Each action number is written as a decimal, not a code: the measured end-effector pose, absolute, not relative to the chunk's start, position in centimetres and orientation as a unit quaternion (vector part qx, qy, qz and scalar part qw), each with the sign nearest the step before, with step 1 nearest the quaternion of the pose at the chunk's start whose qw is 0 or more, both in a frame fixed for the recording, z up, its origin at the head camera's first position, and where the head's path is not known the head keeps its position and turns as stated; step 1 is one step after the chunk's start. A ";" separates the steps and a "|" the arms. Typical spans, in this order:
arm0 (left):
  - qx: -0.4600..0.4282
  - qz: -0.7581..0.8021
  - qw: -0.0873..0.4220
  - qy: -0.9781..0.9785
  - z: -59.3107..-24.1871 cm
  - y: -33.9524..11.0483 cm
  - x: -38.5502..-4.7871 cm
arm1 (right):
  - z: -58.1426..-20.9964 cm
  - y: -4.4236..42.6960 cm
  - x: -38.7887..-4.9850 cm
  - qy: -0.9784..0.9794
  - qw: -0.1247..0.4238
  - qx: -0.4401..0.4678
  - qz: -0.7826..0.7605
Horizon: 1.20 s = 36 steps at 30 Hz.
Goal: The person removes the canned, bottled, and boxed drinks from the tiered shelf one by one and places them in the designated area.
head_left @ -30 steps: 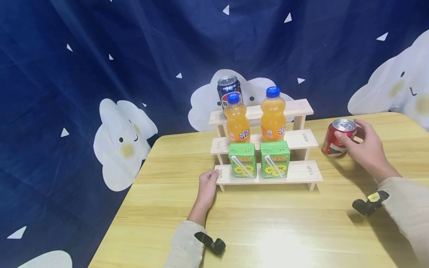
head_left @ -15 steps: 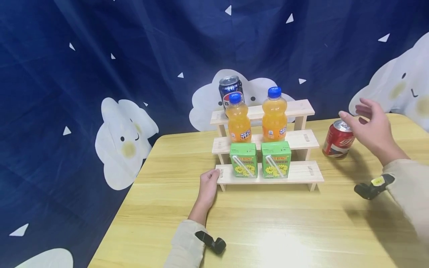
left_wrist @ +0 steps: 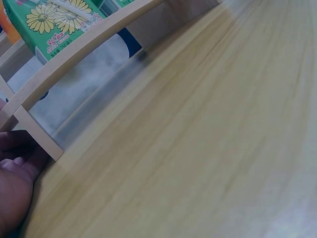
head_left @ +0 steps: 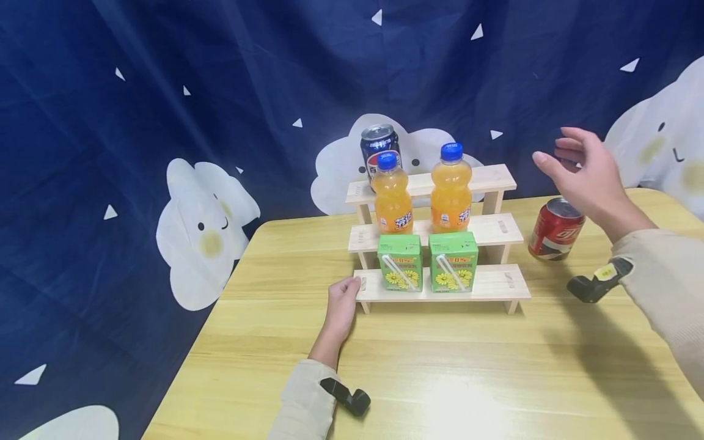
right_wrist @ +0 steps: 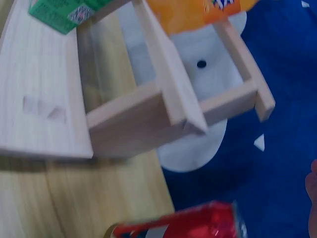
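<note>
My left hand [head_left: 342, 305] holds the left end of the lowest step of a three-step wooden rack [head_left: 497, 281], thumb at the edge and fingers by the leg. Its curled fingers show beside that leg in the left wrist view. My right hand [head_left: 591, 183] is raised, holding nothing, above and behind a red can [head_left: 557, 232] standing on the table right of the rack. Two green drink cartons [head_left: 400, 263] stand on the bottom step and two orange soda bottles [head_left: 451, 189] on the middle one. A dark blue Pepsi can [head_left: 379, 143] is on the top step, partly hidden by a bottle.
The rack stands on a light wooden table [head_left: 440, 354], whose far edge runs behind it. A dark blue curtain [head_left: 264, 73] with white clouds and triangles hangs close behind. Each wrist wears a small black camera [head_left: 346, 397].
My right hand has let go of the red can, then lifted and moved up and slightly left. The can stays on the table. My left hand keeps its place on the rack.
</note>
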<state>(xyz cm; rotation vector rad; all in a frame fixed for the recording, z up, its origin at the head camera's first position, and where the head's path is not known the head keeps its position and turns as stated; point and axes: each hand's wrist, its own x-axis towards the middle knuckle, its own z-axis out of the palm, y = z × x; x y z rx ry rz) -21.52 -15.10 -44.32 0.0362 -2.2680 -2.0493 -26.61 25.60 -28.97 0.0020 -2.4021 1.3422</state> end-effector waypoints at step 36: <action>0.004 -0.652 0.039 -0.757 -41.2 -14.6 -19.8 | -19.3 11.6 -28.8 -0.863 0.159 0.170 0.449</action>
